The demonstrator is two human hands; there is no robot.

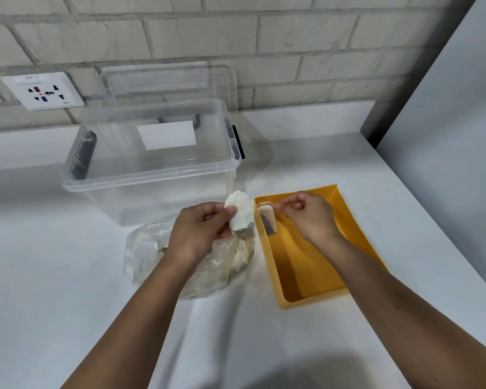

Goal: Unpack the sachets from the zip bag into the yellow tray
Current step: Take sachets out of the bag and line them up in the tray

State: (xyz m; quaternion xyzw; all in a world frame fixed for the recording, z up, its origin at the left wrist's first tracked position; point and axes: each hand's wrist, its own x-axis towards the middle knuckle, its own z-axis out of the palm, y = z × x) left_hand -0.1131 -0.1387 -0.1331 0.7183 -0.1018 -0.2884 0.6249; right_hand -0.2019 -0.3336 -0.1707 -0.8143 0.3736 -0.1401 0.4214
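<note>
A clear zip bag [152,254] with several pale sachets inside lies on the white counter in front of me. My left hand [197,231] is above it and grips a white sachet [240,211] between thumb and fingers. The yellow tray [314,287] sits to the right of the bag. A beige sachet [267,219] leans against the tray's left wall at its far corner. My right hand [309,214] hovers over the far end of the tray with curled fingers, its thumb and forefinger pinching the top corner of that beige sachet.
A large clear plastic storage box [152,164] stands open behind the bag, its lid [169,80] propped against the brick wall. A wall socket [42,91] is at the back left. The counter's right edge runs diagonally past the tray.
</note>
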